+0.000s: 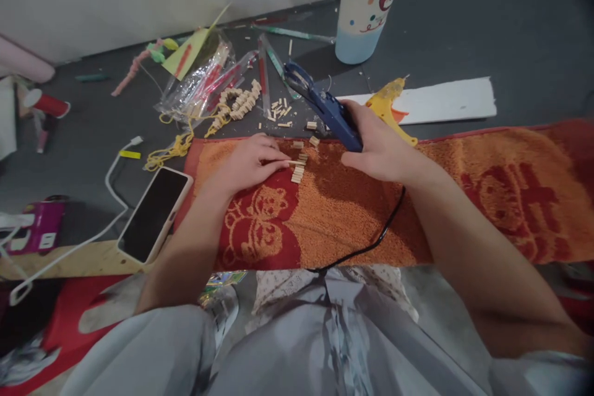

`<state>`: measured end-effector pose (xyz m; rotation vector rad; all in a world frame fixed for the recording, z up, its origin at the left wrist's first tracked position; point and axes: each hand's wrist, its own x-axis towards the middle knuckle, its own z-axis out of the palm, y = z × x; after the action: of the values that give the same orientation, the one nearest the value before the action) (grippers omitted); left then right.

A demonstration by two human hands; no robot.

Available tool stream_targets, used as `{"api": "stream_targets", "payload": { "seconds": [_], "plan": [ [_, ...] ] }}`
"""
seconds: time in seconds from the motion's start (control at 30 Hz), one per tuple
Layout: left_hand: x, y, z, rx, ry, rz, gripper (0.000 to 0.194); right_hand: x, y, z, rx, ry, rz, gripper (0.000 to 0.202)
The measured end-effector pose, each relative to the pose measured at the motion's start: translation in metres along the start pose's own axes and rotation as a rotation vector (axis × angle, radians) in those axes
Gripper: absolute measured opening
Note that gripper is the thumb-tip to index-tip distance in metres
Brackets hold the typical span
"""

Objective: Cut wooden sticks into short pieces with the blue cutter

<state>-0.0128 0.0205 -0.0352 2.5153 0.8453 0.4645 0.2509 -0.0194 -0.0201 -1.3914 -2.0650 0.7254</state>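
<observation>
My left hand [257,163] rests on the orange and red towel [352,210], its thumb and forefinger pinched on a thin wooden stick [294,163]. Just right of those fingertips lies a short row of small wooden pieces [297,174], with a few more pieces [314,142] above it. My right hand [375,142] is wrapped round a dark blue tool [331,112] with a black cord. The tool points up and left, over the table beyond the towel. Short loose sticks [279,109] lie near the towel's far edge.
Beaded wooden pieces [241,102], yellow string [174,151] and plastic packets [208,77] are at the back left. A phone [154,215] lies left of my forearm. A tall cup [364,12], a yellow glue gun [387,102] and a white strip [448,101] stand or lie beyond the towel.
</observation>
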Motion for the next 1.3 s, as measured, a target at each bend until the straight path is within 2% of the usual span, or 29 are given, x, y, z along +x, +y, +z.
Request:
{"api": "stream_targets", "payload": {
  "seconds": [0.47,0.67,0.93,1.3],
  "plan": [
    [0.0012,0.0049,0.0012,0.107,-0.007,0.052,0.025,-0.0012,0.0007,0.0028,-0.01,0.002,0.002,0.076],
    [0.0011,0.0032,0.0011,0.099,-0.01,0.061,0.024,-0.0022,-0.0004,0.0033,-0.025,0.011,0.003,0.078],
    [0.0007,0.0014,0.0012,0.045,-0.02,0.027,0.023,-0.0012,0.0025,0.0018,-0.032,-0.041,0.017,0.077],
    [0.0015,0.0014,0.0003,0.057,-0.017,0.047,0.024,-0.0021,-0.0007,0.0028,-0.032,-0.024,0.032,0.08]
  ]
}}
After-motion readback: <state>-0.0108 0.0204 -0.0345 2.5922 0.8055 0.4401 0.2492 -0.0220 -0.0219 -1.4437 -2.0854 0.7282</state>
